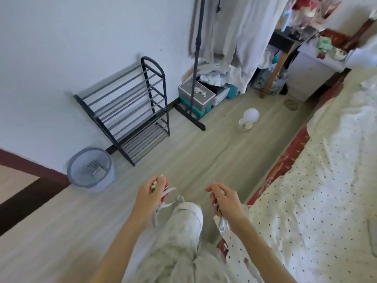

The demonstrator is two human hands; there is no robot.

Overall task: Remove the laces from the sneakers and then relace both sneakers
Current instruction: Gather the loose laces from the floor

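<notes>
A white sneaker (190,207) rests on my knee, mostly covered by my pale trouser leg. My left hand (152,190) is raised to the left of the sneaker with its fingers curled round a white lace (169,190); the lace runs down toward the shoe. My right hand (223,198) is to the right of the sneaker and grips the other white lace end (222,225), which hangs down below the wrist. The second sneaker is out of sight.
A black shoe rack (130,111) stands against the wall, a grey waste basket (90,170) beside it. Stacked boxes (199,97) and a clothes stand base (189,117) lie further back. A small white fan (247,119) sits on the floor. A bed (318,180) fills the right.
</notes>
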